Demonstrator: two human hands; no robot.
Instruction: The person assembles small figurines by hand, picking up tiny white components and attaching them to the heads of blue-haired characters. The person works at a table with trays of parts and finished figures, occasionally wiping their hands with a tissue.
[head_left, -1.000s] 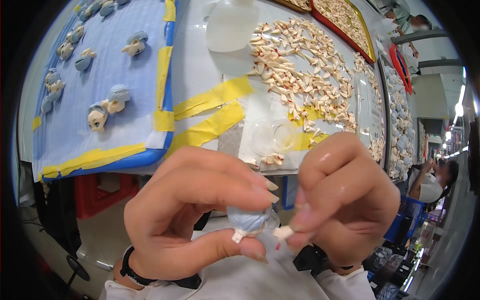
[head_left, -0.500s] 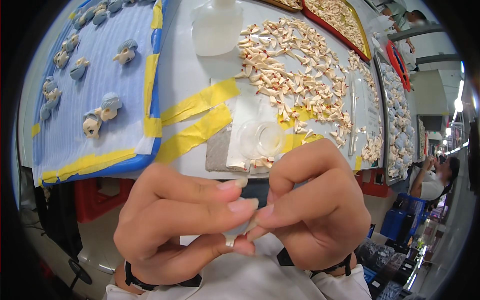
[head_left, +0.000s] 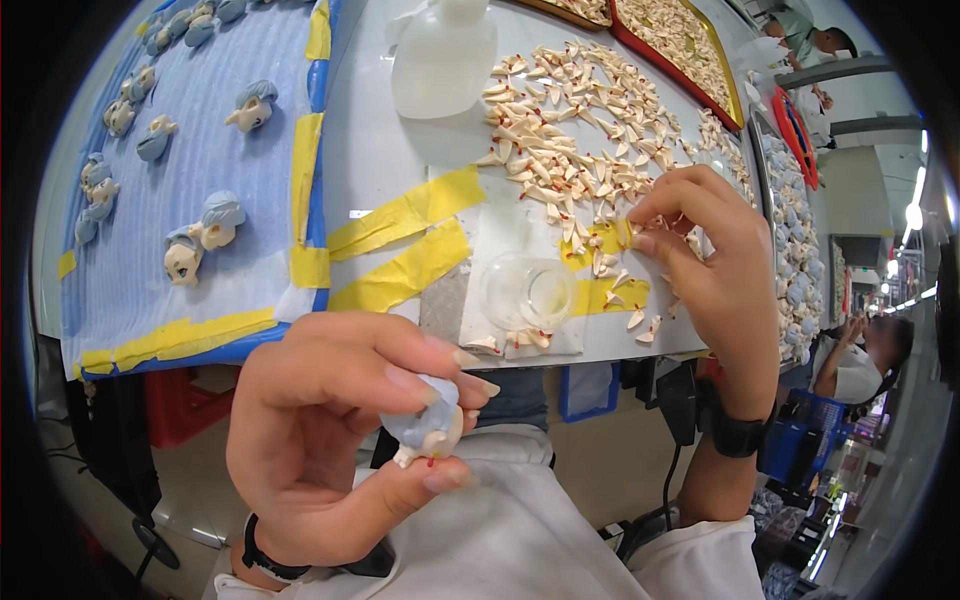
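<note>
Fingers of the left hand [head_left: 340, 440] are pinching a small doll head [head_left: 428, 430] above the lap, while the right hand [head_left: 705, 270] is closing its fingertips on a cream piece [head_left: 632, 232] from the pile [head_left: 570, 150] on the table [head_left: 370, 150].

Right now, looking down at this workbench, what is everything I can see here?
doll head: one, blue-grey hair, pale face, pinched in the left hand.
finished doll heads: about ten, same colours, spread on the blue mat.
blue mat: one, yellow tape at its edges, left of table.
small pale parts: a large heap, cream with red tips, middle of the white table.
plastic bottle: one, translucent white, far edge.
clear cup: one, near edge.
yellow tape strips: several, on the table.
red trays: two, holding more pale parts, far right.
left hand: holds the doll head.
right hand: fingertips in the heap of parts.
</note>
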